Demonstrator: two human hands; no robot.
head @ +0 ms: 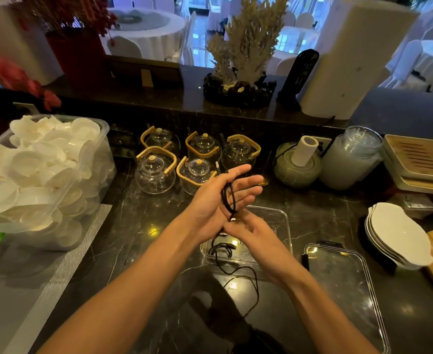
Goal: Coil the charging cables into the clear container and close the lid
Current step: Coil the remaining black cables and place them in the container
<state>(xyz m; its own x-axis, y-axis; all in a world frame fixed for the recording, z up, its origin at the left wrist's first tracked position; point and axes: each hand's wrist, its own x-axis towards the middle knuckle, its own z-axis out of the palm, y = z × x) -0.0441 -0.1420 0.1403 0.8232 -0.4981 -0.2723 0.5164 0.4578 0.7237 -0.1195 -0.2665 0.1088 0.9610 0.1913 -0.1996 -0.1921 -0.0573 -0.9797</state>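
Observation:
A black charging cable (229,198) is looped around my left hand (225,192), whose fingers are stretched out straight above the clear container (284,221). Its plug end sticks up by the thumb. My right hand (251,231) sits just below and pinches the same cable near the left palm. The cable's loose tail (251,279) trails down over the container's near rim onto the dark counter. A coiled black cable (221,249) lies inside the container. The clear lid (343,290) with black clips lies flat to the container's right.
Several glass teapots (156,172) with wooden handles stand behind the container. A big plastic tub of white cups (44,175) fills the left. Stacked white dishes (399,236), a wooden board, trays and jars (350,159) crowd the right.

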